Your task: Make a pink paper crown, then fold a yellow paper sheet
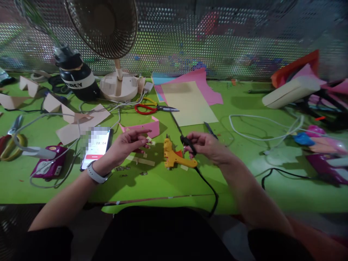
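My left hand [130,143], with a pale watch strap at the wrist, hovers over small paper scraps. Its index finger reaches forward, while the thumb and other fingers close around something small and shiny that I cannot make out. Between my hands lies a yellow hot glue gun [174,156], nozzle pointing away, with its black cable [209,184] running off the front edge. My right hand [203,145] is closed on a dark, cord-like piece [187,143] just above the gun's handle. A folded pink paper strip [145,127] stands beyond my left fingers.
Small metal bits [122,168] and a cream strip [141,160] lie near the front. Behind are red-and-yellow-handled scissors [146,108], cream paper [187,101] and a fan [119,87]. A phone [96,146] and purple box [49,163] sit left; a white cable [261,137] loops right.
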{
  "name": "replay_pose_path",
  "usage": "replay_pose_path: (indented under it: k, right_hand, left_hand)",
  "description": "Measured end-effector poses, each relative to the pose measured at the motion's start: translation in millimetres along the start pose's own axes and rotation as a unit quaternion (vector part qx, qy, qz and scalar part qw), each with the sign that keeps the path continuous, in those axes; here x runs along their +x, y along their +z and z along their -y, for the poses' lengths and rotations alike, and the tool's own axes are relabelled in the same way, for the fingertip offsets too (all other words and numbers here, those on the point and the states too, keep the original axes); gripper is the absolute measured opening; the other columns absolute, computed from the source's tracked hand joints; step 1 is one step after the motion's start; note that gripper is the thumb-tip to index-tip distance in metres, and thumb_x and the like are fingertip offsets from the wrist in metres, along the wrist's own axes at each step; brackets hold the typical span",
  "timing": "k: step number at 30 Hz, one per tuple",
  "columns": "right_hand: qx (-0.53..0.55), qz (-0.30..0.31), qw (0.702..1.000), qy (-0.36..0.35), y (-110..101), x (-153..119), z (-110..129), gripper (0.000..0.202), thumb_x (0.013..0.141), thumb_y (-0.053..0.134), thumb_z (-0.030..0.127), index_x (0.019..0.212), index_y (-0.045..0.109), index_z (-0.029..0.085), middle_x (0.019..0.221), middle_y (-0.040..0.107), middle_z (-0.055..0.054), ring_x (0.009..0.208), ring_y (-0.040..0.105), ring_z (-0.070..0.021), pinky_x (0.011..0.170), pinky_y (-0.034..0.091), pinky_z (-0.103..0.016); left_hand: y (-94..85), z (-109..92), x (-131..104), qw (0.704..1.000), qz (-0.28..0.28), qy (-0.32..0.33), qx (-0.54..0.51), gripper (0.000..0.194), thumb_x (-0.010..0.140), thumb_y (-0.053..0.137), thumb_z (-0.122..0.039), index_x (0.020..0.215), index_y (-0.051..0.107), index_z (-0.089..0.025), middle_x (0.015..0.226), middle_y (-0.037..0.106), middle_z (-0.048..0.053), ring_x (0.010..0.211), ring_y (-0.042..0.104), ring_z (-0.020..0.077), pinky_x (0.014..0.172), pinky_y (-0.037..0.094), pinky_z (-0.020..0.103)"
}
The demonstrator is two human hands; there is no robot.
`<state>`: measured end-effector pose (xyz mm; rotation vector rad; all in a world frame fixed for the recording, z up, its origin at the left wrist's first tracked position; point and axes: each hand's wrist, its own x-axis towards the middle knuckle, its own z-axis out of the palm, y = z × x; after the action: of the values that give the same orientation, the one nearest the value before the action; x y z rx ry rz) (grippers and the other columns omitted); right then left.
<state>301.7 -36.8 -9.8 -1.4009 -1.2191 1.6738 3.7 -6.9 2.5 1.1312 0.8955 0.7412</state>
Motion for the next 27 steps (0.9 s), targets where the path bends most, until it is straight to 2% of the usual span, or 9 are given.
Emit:
replay_pose_path:
  k: [3, 7, 10, 14, 20, 27]
  right_hand:
    - [0.012, 0.055, 0.998, 0.037, 27.1, -3.7, -0.3, 0.049, 0.055, 0.089, 0.047, 0.079, 0.057, 0.019, 0.067, 0.063, 0.003, 0.055, 0.058, -0.0097, 0.044, 0.047, -0.021]
    - [-0.029, 0.098, 0.994, 0.043, 46.2, -12.0, 2.8, 0.049, 0.061, 0.087, 0.050, 0.083, 0.055, 0.019, 0.073, 0.061, 0.002, 0.063, 0.058, -0.0107, 0.050, 0.049, -0.023]
    - [-0.074, 0.117, 0.990, 0.033, 50.5, -16.2, 3.6, 0.046, 0.066, 0.084, 0.049, 0.085, 0.055, 0.020, 0.077, 0.058, 0.001, 0.070, 0.058, -0.0120, 0.058, 0.049, -0.025]
    - [-0.094, 0.135, 0.986, 0.019, 53.3, -18.6, 1.5, 0.046, 0.068, 0.082, 0.050, 0.084, 0.051, 0.020, 0.075, 0.054, 0.003, 0.070, 0.053, -0.0112, 0.061, 0.044, -0.025]
    - [-0.111, 0.135, 0.985, 0.004, 57.8, -21.3, 1.1, 0.045, 0.069, 0.081, 0.049, 0.082, 0.048, 0.021, 0.072, 0.047, 0.006, 0.065, 0.046, -0.0101, 0.058, 0.038, -0.024]
    - [-0.092, 0.134, 0.987, -0.001, 60.1, -21.5, 1.7, 0.047, 0.068, 0.082, 0.050, 0.079, 0.046, 0.021, 0.070, 0.046, 0.006, 0.064, 0.044, -0.0092, 0.057, 0.037, -0.023]
  left_hand:
    - [0.9, -3.6, -2.7, 0.998, 0.002, 0.054, 0.009, 0.046, 0.081, 0.078, -0.027, 0.123, 0.062, -0.019, 0.083, 0.070, 0.000, 0.078, 0.069, 0.0133, 0.062, 0.054, 0.020]
    - [0.7, -4.4, -4.8, 0.994, -0.005, 0.110, 0.006, 0.044, 0.083, 0.075, -0.024, 0.124, 0.058, -0.018, 0.084, 0.069, 0.000, 0.078, 0.068, 0.0123, 0.063, 0.053, 0.019]
    - [0.9, -2.3, -4.9, 0.993, 0.000, 0.121, -0.003, 0.044, 0.083, 0.075, -0.023, 0.123, 0.057, -0.017, 0.084, 0.069, 0.000, 0.078, 0.068, 0.0130, 0.064, 0.053, 0.021]
    - [2.9, -1.2, -5.5, 0.992, 0.022, 0.121, -0.009, 0.043, 0.085, 0.074, -0.021, 0.123, 0.056, -0.018, 0.083, 0.068, 0.000, 0.079, 0.068, 0.0127, 0.069, 0.054, 0.023]
    - [5.8, -3.1, -8.6, 0.992, 0.066, 0.109, -0.021, 0.046, 0.087, 0.072, -0.019, 0.128, 0.052, -0.017, 0.081, 0.068, 0.000, 0.076, 0.067, 0.0111, 0.073, 0.054, 0.024]
    - [6.9, -0.4, -9.1, 0.992, 0.061, 0.102, -0.031, 0.045, 0.087, 0.072, -0.020, 0.128, 0.052, -0.018, 0.079, 0.068, -0.001, 0.075, 0.067, 0.0115, 0.075, 0.053, 0.026]
